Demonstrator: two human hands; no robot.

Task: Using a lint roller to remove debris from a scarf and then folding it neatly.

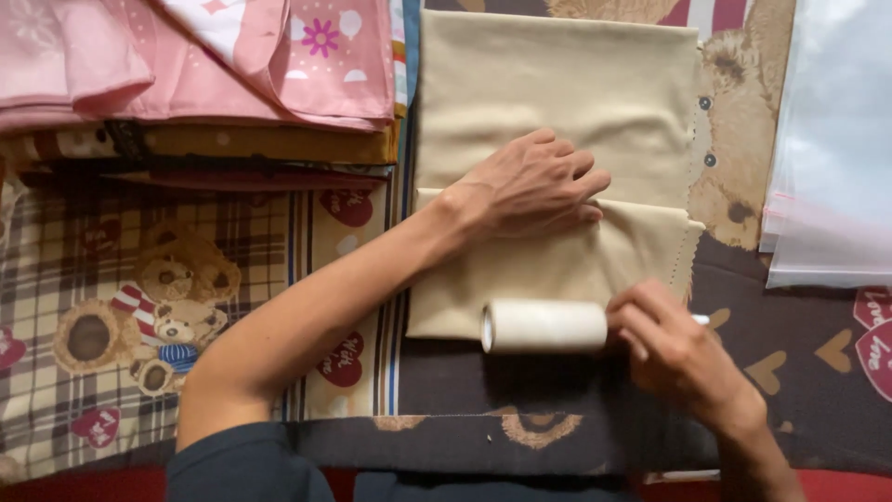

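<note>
A folded beige cloth (557,84) lies flat in the middle of a bear-print blanket (130,307). My left hand (534,186) presses palm-down on the cloth's middle fold, fingers close together and pointing right. My right hand (674,349) grips the handle of a white lint roller (544,325). The roller lies sideways across the cloth's near edge.
A stack of folded fabrics (204,139), pink floral on top with mustard and dark red below, sits at the upper left. Clear plastic bags (832,149) lie at the right edge. A red strip runs along the near edge.
</note>
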